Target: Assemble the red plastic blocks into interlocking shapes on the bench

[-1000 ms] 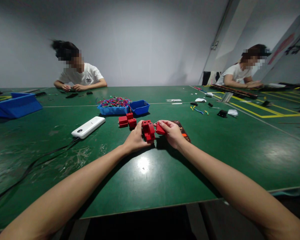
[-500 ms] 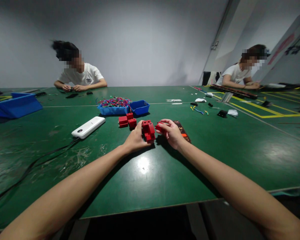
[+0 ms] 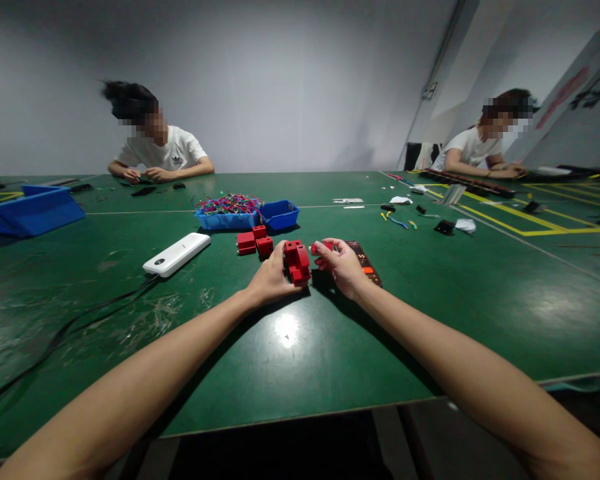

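My left hand [image 3: 270, 277] is closed around a group of red plastic blocks [image 3: 297, 262], held upright just above or on the green tabletop; I cannot tell which. Close by on the right, my right hand [image 3: 347, 270] pinches a small red block [image 3: 329, 247] between thumb and fingers. A thin pale tip points from this block toward the left hand's blocks, and a gap separates the two. Behind my left hand lie more red blocks [image 3: 247, 244], one with metal prongs on its side. A dark phone-like object [image 3: 367, 261] with an orange patch lies partly hidden behind my right hand.
Blue bins [image 3: 279, 215] stand beyond the red blocks, one heaped with colourful wires [image 3: 230, 203]. A white power bank [image 3: 177, 255] with a black cable lies left. Cutters [image 3: 397, 220] and black parts [image 3: 445, 227] lie right. Two people sit across the table [image 3: 290, 373].
In my right hand the small red block has turned, and its thin tip now points left. My right fingers have shifted slightly. The left hand and its blocks stay in place.
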The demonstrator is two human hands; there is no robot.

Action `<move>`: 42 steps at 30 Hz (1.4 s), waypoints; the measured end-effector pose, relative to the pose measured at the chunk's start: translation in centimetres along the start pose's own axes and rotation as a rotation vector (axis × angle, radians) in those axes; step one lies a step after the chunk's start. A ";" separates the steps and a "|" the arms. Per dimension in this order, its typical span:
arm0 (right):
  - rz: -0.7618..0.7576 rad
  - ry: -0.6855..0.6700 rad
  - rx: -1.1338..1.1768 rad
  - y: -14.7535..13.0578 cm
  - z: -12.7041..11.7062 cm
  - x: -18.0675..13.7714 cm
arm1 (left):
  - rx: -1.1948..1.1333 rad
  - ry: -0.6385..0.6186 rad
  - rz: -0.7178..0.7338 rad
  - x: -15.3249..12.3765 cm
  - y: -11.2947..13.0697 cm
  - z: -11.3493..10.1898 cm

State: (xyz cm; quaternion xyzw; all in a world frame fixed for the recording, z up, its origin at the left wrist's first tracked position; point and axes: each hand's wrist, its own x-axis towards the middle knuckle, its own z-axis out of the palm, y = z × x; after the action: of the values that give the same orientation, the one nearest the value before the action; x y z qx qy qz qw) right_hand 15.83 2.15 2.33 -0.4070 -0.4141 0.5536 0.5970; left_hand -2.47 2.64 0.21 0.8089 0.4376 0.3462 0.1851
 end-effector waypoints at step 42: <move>-0.101 0.024 -0.189 0.4 -0.5 0.0 | 0.002 -0.010 -0.005 0.0 -0.3 0.2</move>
State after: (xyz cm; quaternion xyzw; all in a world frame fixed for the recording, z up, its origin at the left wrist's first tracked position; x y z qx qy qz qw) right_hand 16.14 2.13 1.79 -0.4467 -0.4772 0.4763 0.5881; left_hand -2.48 2.79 -0.16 0.8098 0.4390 0.3411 0.1875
